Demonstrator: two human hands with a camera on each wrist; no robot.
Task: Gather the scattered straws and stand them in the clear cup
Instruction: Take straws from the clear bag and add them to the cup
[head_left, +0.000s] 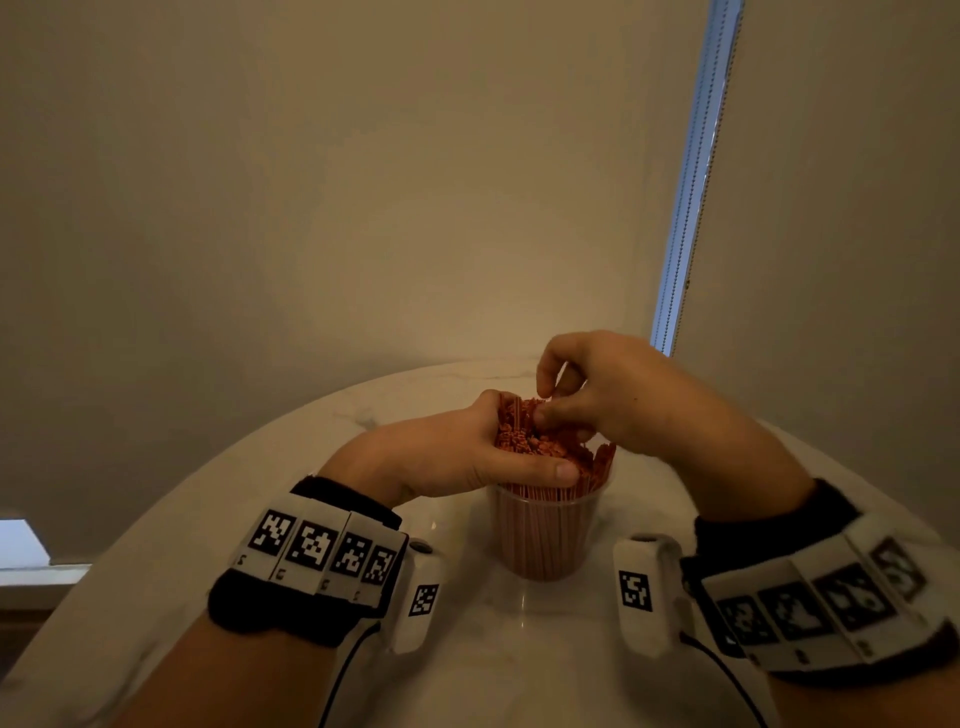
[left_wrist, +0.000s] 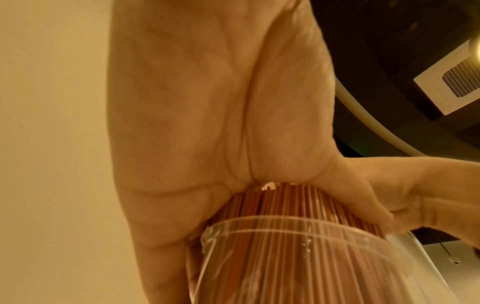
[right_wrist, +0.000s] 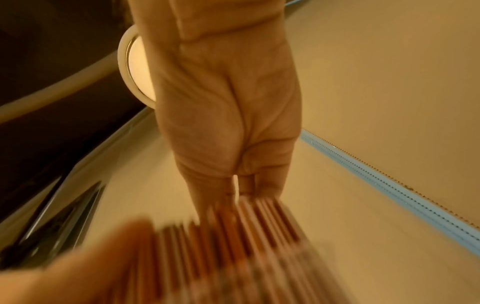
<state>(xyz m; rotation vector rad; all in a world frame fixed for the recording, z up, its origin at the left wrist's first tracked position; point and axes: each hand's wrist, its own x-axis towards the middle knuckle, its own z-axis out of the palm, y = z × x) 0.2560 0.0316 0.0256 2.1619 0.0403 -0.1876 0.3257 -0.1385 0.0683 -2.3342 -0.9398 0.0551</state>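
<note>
Red straws (head_left: 540, 441) stand packed upright in the clear cup (head_left: 545, 540), which sits on the white table (head_left: 208, 545). Left hand (head_left: 457, 457) wraps around the bundle just above the cup's rim, thumb across the near side. Right hand (head_left: 597, 395), above the cup, pinches straw tops with curled fingertips (head_left: 545, 387).

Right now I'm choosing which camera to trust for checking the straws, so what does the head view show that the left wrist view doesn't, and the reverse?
Head view only: the straws' top ends, the right hand working its fingertips among them, the whole clear cup standing on the white table.

Left wrist view only: the cup's rim up close, with the straw shafts packed upright behind the wall.

Both: the left hand wrapped around the bundle just above the rim.
</note>
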